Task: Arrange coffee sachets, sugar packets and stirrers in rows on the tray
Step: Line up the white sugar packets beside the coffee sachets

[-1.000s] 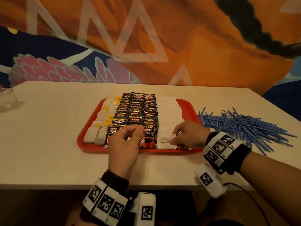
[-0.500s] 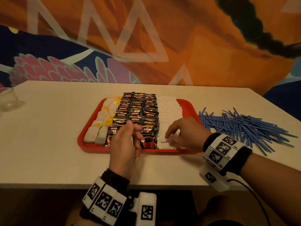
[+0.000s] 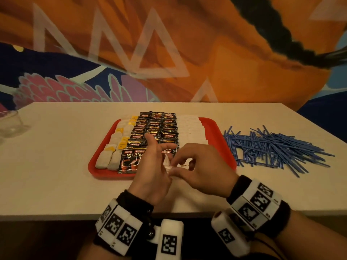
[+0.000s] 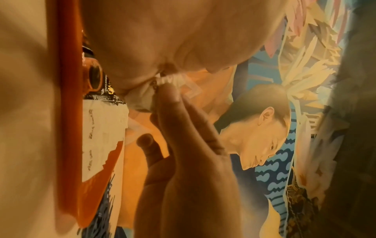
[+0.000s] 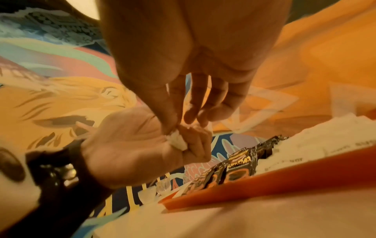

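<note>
Both hands meet just above the front rim of the red tray [image 3: 105, 174]. My left hand [image 3: 159, 162] holds a small white sugar packet [image 3: 168, 167] in its curled fingers, index finger sticking up. My right hand [image 3: 180, 166] pinches the same packet with thumb and fingertips. The right wrist view shows this packet [image 5: 178, 141] between the left hand [image 5: 142, 141] and the right hand [image 5: 183, 96]. On the tray lie rows of black coffee sachets [image 3: 155, 126], white-and-yellow packets [image 3: 112, 156] on the left and white packets [image 3: 193, 128] on the right. Blue stirrers [image 3: 272, 147] lie heaped on the table to the right.
A clear glass [image 3: 9, 122] stands at the table's far left edge. The pale table [image 3: 56, 166] ends at a painted wall close behind the tray. The stirrer heap reaches almost to the tray's right rim.
Both hands have lifted off the tray's front row and come together. A white packet is now held between them, where before the right hand lay on the front white packets.
</note>
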Demonstrator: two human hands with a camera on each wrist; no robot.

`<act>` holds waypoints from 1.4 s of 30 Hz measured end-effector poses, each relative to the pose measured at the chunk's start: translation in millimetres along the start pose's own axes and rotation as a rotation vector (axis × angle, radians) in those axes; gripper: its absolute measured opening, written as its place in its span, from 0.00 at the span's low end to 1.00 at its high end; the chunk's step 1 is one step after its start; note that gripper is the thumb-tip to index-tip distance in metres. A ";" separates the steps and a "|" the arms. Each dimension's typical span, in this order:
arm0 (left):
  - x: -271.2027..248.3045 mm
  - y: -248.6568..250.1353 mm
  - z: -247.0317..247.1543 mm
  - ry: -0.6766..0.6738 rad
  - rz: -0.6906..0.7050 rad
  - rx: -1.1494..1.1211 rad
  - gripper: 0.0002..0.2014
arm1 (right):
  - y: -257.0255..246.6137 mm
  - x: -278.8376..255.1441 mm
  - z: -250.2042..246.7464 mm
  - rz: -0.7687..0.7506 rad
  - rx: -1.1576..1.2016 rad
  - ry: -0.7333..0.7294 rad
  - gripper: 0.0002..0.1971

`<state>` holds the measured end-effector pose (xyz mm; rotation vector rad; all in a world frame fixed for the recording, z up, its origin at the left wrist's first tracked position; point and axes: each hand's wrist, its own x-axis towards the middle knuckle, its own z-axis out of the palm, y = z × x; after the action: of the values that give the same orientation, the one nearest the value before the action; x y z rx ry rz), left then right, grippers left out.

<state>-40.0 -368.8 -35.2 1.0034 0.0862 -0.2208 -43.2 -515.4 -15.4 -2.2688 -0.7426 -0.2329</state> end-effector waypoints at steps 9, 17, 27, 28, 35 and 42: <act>-14.5 -2.2 -8.3 0.035 0.342 0.525 0.04 | 3.7 -2.4 -26.0 0.274 0.248 0.036 0.05; -21.3 -0.9 1.2 0.112 0.537 0.516 0.10 | 5.5 -16.7 -20.1 0.217 0.539 0.227 0.09; -29.6 -2.6 2.4 -0.057 0.584 0.580 0.08 | 4.1 -19.1 -16.0 0.242 0.594 0.285 0.10; -29.1 -2.9 1.2 -0.075 0.595 0.625 0.07 | 4.0 -19.5 -15.1 0.241 0.590 0.289 0.11; -23.8 -4.4 -1.0 -0.064 0.623 0.691 0.18 | 4.3 -21.6 -17.1 0.246 0.570 0.300 0.12; -22.2 -7.8 2.0 -0.021 0.661 0.666 0.17 | 6.7 -23.2 -19.3 0.257 0.558 0.310 0.14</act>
<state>-63.4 -371.3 -36.7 1.6300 -0.3593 0.3735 -57.4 -542.8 -14.0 -1.7186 -0.2965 -0.2155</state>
